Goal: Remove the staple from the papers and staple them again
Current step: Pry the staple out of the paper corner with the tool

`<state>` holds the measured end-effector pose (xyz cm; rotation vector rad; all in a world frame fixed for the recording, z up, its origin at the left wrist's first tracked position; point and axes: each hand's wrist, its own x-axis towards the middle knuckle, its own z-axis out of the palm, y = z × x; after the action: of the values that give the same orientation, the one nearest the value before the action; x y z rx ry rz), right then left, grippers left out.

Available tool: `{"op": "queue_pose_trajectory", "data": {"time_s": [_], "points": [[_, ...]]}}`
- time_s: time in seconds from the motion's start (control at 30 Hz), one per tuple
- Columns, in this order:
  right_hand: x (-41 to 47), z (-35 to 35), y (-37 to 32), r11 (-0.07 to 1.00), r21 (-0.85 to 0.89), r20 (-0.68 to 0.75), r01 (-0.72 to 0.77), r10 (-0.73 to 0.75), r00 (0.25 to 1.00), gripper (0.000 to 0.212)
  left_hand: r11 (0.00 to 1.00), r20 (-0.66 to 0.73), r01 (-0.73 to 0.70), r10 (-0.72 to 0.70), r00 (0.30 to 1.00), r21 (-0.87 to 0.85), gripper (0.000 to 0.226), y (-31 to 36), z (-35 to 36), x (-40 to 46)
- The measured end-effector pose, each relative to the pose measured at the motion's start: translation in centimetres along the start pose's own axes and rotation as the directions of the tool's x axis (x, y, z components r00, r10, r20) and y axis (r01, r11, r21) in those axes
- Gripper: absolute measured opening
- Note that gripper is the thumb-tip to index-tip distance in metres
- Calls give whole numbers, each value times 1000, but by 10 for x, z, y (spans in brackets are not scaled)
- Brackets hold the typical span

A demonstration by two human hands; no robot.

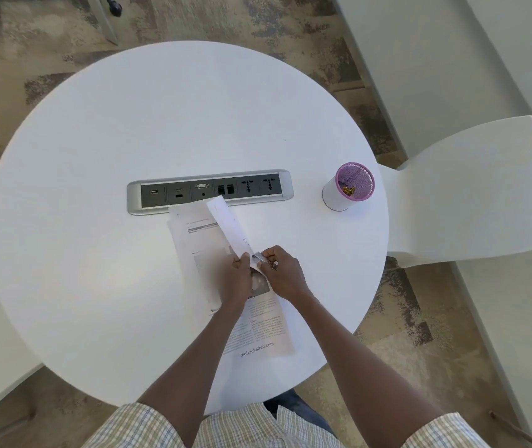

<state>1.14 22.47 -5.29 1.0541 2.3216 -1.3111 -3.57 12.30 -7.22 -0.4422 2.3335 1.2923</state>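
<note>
Two hands (235, 279) on papers (193, 240), footer reads "mebooksfree.com"

The white printed paper sheets (200, 244) lie near the middle of the table, their top sheet folded back and raised. A small silver metal tool (257, 256) touches their lifted corner.

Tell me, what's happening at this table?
A person is working on some papers lying on a round white table. The left hand pinches a folded-up sheet, while the right hand holds a small metal tool against the paper's edge, apparently at the staple. The staple itself is too small to see, so whether it is out yet is unclear. A purple cup stands off to the right, beside a socket strip.
</note>
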Motion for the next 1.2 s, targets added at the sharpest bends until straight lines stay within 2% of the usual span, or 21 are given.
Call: {"op": "queue_pose_trajectory", "data": {"time_s": [0.2, 0.4, 0.53, 0.7, 0.97, 1.2], "points": [[5, 2, -3, 999, 38, -26, -9, 10, 1000, 23, 1000, 19, -20, 20, 1000, 22, 40, 1, -3, 3], [6, 1, -2, 994, 84, 2, -68, 68, 998, 21, 1000, 48, 30, -30, 998, 1, 39, -1, -4, 3], [3, -4, -2, 999, -41, -20, 0, 0, 1000, 16, 995, 73, 87, -83, 994, -50, 35, -3, -4, 3], [-2, -7, -6, 984, -155, 9, 89, -89, 996, 23, 989, 91, 117, -109, 990, -92, 32, -3, -4, 4], [-1, -4, -4, 996, -71, -22, 44, -46, 999, 19, 994, 80, 93, -88, 993, -64, 35, -1, -8, -1], [0, -4, -7, 994, 54, -4, -91, 92, 996, 19, 1000, 80, 24, -23, 997, -6, 40, -7, -6, -7]]}}
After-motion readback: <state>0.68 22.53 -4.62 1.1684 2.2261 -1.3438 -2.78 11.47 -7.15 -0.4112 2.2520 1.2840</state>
